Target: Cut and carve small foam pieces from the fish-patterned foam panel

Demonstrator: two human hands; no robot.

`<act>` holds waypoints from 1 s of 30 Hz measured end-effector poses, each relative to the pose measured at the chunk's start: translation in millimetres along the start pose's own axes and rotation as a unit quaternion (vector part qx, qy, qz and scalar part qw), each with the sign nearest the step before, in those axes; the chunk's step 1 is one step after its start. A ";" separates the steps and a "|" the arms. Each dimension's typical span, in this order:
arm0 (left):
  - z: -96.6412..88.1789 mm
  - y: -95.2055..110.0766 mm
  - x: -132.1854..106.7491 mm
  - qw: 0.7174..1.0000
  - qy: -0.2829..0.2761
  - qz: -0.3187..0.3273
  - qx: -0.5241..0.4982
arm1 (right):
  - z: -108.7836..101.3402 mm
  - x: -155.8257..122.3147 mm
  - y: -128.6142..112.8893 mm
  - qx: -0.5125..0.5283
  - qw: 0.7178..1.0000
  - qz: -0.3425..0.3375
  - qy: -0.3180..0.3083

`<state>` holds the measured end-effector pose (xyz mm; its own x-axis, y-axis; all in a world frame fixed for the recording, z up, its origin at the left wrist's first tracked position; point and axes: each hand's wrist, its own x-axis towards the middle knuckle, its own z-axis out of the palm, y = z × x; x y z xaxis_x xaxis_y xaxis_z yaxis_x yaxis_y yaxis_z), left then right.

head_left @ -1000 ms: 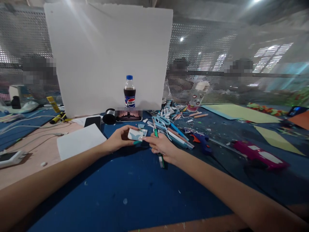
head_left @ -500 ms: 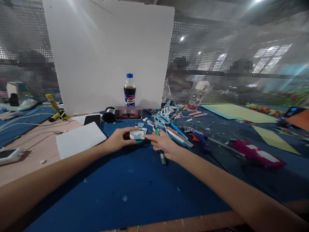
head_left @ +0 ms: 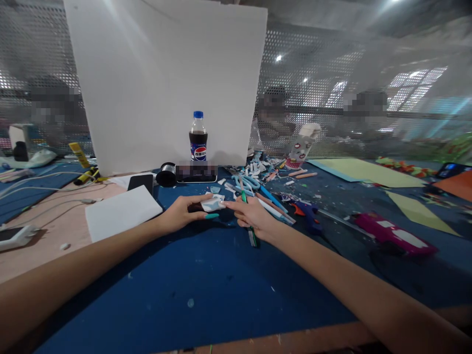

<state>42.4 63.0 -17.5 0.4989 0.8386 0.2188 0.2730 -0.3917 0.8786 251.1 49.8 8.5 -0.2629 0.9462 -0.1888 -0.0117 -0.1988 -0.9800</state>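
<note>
My left hand [head_left: 182, 214] is closed on a small white piece with light-blue patches [head_left: 213, 202], held between thumb and fingers just above the blue mat. The thumb has a long teal nail. Pointing from the right, the index finger of my right hand [head_left: 254, 216] touches the piece's right edge. The other fingers of that hand are wrapped round a slim green tool [head_left: 252, 236] with a flat greyish end sticking out below; its exact kind is unclear. Beyond my right hand lie blue-handled scissors [head_left: 248, 182] and several pen-like sticks [head_left: 275, 209].
A cola bottle [head_left: 198, 142] and a propped phone [head_left: 197, 173] stand before a white board [head_left: 165, 73]. Beside the phone is a black spool [head_left: 166, 174]. White sheets [head_left: 123, 212] lie left. Paper scraps [head_left: 258, 167], a glue gun [head_left: 308, 216] and a magenta device [head_left: 394, 233] occupy the right.
The white and light-blue piece has tilted and shifted slightly right in my left hand. My right hand has moved a little right and up with the green tool.
</note>
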 end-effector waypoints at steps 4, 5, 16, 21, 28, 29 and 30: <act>0.2 0.0 -1.3 0.993 0.017 0.052 0.100 | -7.6 5.7 2.4 -0.029 0.998 -0.059 0.002; 0.5 -0.7 -1.6 0.990 0.018 0.070 0.123 | -9.1 6.7 3.2 -0.036 0.997 -0.070 -0.005; 2.7 -6.5 -7.0 0.945 0.067 0.177 0.268 | -6.7 2.6 2.4 -0.087 0.987 -0.130 -0.046; 5.1 -4.3 -7.6 0.934 0.032 0.219 0.279 | -4.0 -8.2 -6.4 -0.159 0.974 -0.156 -0.028; 6.0 -5.0 -6.7 0.935 0.002 0.233 0.267 | -2.9 -14.1 -15.7 -0.178 0.976 -0.124 -0.020; 5.9 -4.9 -6.9 0.933 0.007 0.236 0.271 | -2.4 -14.8 -17.2 -0.181 0.975 -0.124 -0.022; 5.9 -4.5 -7.2 0.930 0.012 0.240 0.276 | -1.9 -15.4 -18.4 -0.185 0.974 -0.124 -0.024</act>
<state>42.4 56.5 -25.6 0.6556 0.5220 0.5457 0.4081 -0.8529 0.3256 257.2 39.3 29.4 -0.3421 0.9382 0.0519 0.2663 0.1497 -0.9522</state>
